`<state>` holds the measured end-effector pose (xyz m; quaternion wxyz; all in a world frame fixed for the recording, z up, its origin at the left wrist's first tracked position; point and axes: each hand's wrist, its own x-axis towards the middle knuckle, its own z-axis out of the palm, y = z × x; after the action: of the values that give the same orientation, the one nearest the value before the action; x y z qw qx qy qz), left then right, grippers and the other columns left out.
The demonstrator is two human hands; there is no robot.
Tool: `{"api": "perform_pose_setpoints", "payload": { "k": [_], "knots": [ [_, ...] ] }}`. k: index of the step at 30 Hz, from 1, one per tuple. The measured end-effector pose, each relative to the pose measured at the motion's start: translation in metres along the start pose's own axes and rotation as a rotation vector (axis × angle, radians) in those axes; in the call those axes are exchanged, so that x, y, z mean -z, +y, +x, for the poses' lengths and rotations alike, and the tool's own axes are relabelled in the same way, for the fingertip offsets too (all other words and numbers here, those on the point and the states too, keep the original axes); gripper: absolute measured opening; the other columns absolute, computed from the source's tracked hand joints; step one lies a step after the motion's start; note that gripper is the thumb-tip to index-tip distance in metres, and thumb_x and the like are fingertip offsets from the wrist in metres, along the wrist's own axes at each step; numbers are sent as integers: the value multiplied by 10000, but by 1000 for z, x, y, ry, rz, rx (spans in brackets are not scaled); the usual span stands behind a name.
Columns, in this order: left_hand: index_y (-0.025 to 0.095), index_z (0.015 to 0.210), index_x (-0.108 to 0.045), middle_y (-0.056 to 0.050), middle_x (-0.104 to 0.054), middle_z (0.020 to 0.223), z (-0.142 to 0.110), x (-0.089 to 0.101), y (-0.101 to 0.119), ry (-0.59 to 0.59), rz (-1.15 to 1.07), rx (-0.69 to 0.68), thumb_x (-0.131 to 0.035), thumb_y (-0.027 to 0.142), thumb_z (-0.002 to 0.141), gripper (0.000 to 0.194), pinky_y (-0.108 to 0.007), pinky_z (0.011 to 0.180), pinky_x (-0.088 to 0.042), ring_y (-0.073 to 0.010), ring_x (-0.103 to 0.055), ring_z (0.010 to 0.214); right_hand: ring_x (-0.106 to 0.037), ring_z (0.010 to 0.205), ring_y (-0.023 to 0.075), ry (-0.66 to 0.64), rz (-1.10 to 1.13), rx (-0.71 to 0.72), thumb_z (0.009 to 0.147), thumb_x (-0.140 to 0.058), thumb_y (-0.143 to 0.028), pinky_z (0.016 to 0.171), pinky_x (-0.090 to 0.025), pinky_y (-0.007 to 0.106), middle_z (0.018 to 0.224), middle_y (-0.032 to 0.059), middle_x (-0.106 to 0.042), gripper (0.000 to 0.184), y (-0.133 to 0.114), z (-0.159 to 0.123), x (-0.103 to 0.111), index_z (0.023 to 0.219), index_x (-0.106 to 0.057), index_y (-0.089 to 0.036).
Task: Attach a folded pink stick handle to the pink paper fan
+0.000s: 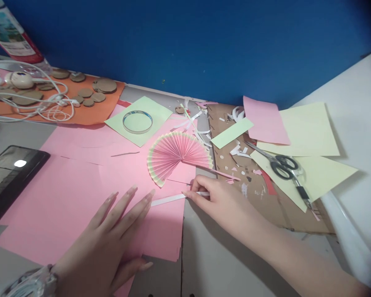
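A narrow white paper strip (168,200) lies slanting over the pink paper sheets (80,185). My right hand (205,192) pinches it near its right end between thumb and fingers. My left hand (117,235) rests flat on the pink sheets with fingers spread, its index fingertip at the strip's left end. Just beyond both hands is a pleated paper fan (176,156), pink with a pale yellow-green rim, opened to more than a half circle. A thin pink stick-like piece (222,173) runs from its centre to the right.
A roll of tape (137,122) sits on green paper (154,109). Scissors (282,165), a pen (301,189) and yellow sheets (309,128) lie right, on cardboard (259,194) strewn with scraps. Left are a phone (15,173), earphones (58,101), cardboard discs (104,85) and a bottle (15,37).
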<state>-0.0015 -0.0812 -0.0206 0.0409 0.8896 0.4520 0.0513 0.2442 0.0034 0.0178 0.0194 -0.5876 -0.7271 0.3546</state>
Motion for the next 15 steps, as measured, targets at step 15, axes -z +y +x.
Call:
{"api": "perform_pose_setpoints", "payload": {
  "k": [15],
  "knots": [
    [166, 1436, -221, -16, -296, 1474, 0, 0, 2, 14, -7, 23, -436, 595, 815, 785, -432, 1109, -109, -328, -252, 1331, -510, 596, 138, 10, -72, 42, 897, -419, -341, 509, -260, 241, 696, -25, -590, 194, -3, -1, -1, 752, -488, -232]
  ]
}}
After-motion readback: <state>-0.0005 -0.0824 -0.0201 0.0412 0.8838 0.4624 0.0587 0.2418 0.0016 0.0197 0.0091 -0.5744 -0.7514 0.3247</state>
